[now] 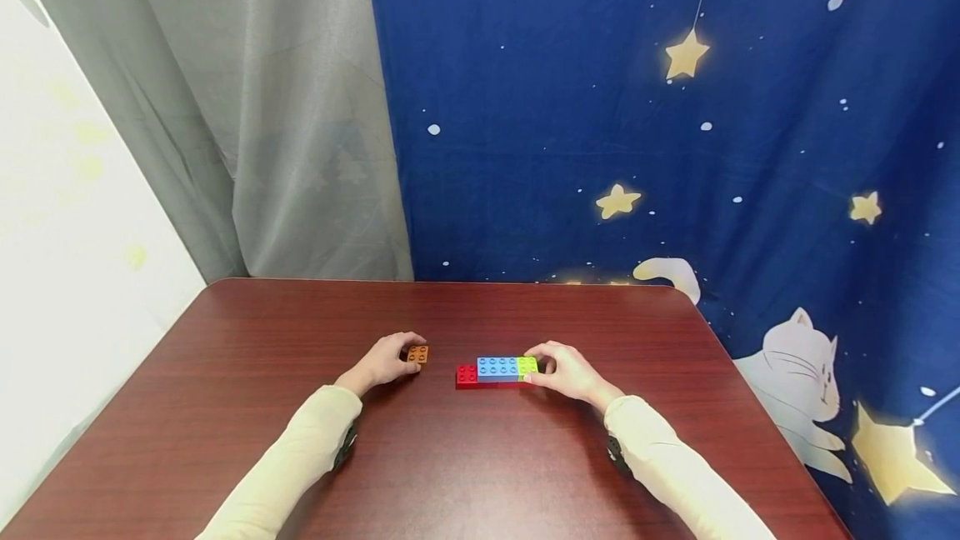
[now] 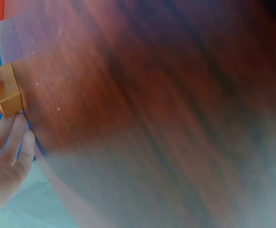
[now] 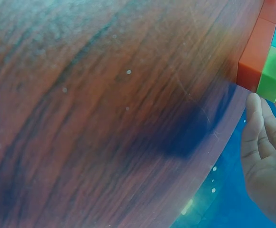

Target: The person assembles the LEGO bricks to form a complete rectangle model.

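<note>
An orange toy building brick (image 1: 418, 354) with studs on top sits between the thumb and fingers of my left hand (image 1: 384, 361), close over the table. To its right lies a red brick base (image 1: 467, 376), with a blue brick (image 1: 498, 368) and a lime green brick (image 1: 527, 366) side by side on top of it. Studs of the red base show at its left end. My right hand (image 1: 572, 371) pinches the lime brick at the right end, thumb in front and fingers behind. In the right wrist view, the green brick (image 3: 273, 73) stands flush with the red base's end.
All the bricks stand on a dark reddish wood table (image 1: 480, 465) with rounded far corners. Behind it hang a grey curtain (image 1: 315, 123) and a blue curtain (image 1: 525, 107) with stars and a white cat. A bright white surface (image 1: 67, 273) is at the left.
</note>
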Demonstrator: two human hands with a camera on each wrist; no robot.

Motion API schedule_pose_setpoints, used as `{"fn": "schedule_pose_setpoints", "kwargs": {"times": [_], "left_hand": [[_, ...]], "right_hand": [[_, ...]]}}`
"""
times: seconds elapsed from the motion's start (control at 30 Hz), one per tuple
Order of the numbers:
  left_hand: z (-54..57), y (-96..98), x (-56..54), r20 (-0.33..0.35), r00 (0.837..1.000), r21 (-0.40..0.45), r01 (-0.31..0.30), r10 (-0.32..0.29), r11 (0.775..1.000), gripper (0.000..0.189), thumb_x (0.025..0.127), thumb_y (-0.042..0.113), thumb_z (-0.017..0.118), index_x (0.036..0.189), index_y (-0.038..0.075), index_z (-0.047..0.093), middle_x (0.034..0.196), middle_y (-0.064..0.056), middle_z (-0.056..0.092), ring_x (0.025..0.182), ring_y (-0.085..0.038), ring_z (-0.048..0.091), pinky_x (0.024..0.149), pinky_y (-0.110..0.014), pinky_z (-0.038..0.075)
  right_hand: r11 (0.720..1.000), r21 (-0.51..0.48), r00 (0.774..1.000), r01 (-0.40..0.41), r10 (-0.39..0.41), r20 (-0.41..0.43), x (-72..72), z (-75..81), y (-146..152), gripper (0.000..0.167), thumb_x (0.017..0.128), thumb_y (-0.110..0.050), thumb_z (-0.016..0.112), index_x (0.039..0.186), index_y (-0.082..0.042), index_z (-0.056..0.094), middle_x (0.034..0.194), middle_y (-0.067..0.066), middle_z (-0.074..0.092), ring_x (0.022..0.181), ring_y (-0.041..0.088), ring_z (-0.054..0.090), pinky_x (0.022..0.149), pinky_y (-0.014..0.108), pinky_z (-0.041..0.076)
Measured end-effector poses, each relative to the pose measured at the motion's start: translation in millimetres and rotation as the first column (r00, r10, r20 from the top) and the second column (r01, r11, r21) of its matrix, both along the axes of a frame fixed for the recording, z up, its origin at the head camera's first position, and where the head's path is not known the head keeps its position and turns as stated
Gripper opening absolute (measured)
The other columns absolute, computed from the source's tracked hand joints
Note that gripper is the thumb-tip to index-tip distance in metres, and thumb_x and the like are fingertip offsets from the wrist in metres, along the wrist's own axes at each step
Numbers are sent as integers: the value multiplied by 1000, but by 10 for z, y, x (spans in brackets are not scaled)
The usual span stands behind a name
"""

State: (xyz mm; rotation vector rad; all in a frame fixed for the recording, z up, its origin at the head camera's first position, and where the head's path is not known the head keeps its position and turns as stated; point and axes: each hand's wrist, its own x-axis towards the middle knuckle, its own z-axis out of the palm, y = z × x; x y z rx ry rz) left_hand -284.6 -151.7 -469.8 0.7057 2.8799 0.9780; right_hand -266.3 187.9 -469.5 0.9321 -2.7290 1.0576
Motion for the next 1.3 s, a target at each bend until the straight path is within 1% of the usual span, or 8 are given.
{"fn": "schedule_pose_setpoints", "kwargs": {"times": [0.17, 0.3, 0.47, 0.57, 0.73, 0.97, 1.13, 1.3], "left_hand": [[0, 2, 4, -9, 1000, -14, -7, 7, 1000, 33, 71, 3, 69, 103, 1, 59, 88, -6, 55, 80, -20, 52, 72, -35, 42], [-2, 5, 6, -21, 1000, -22, -2, 2, 1000, 33, 71, 4, 70, 102, 2, 60, 88, -6, 55, 79, -20, 51, 71, -34, 42], [-8, -1, 16, -20, 1000, -24, 2, -2, 1000, 32, 71, 5, 70, 101, 3, 60, 88, -6, 55, 78, -19, 52, 70, -34, 42], [-9, 2, 26, -23, 1000, -18, 18, -19, 1000, 31, 71, 5, 70, 100, 3, 61, 87, -6, 55, 77, -19, 52, 68, -33, 42], [-7, 33, 45, -58, 996, -7, 69, -70, 998, 30, 70, 5, 70, 99, 3, 61, 86, -6, 55, 77, -19, 52, 68, -32, 42], [48, 111, 96, -86, 989, 2, 118, -117, 993, 30, 71, 6, 70, 99, 3, 60, 86, -4, 55, 78, -19, 53, 69, -32, 43], [84, 163, 139, -81, 986, -6, 147, -147, 989, 28, 73, 8, 69, 100, 5, 59, 86, -3, 54, 79, -19, 52, 70, -32, 43], [84, 207, 149, -61, 987, -8, 146, -146, 989, 28, 75, 11, 69, 100, 6, 59, 87, -2, 54, 79, -17, 51, 71, -32, 43]], "right_hand": [[1000, 2, 1000, -8, 8, -12, -4, -8, 2, 35, 71, -21, 74, 101, -7, 61, 83, -1, 56, 57, 9, 50, 52, 22, 42], [1000, 10, 1000, -2, 2, 2, -4, -6, 7, 35, 71, -22, 74, 101, -8, 61, 83, -1, 56, 57, 9, 50, 52, 22, 42], [1000, 2, 1000, -9, 9, -9, -3, -7, 14, 35, 71, -21, 74, 101, -8, 61, 83, -1, 57, 56, 7, 50, 52, 22, 42], [1000, -1, 1000, -11, 11, -14, -4, -13, 13, 34, 71, -21, 74, 100, -8, 61, 82, -1, 57, 55, 6, 49, 51, 22, 42], [1000, 6, 1000, -9, 9, -5, 0, -11, 1, 33, 72, -20, 73, 101, -9, 61, 81, -2, 56, 56, 8, 50, 51, 22, 41], [1000, 28, 1000, 3, -3, 20, 17, 22, -8, 32, 73, -19, 72, 102, -10, 61, 83, -1, 57, 58, 10, 51, 53, 23, 42], [999, 41, 1000, 12, -13, 28, 17, 27, -9, 33, 73, -19, 72, 102, -10, 60, 83, -1, 57, 59, 9, 51, 54, 23, 42], [999, 41, 999, 12, -13, 30, 14, 22, -9, 33, 73, -19, 72, 103, -10, 60, 83, -2, 56, 59, 9, 51, 54, 23, 42]]}}
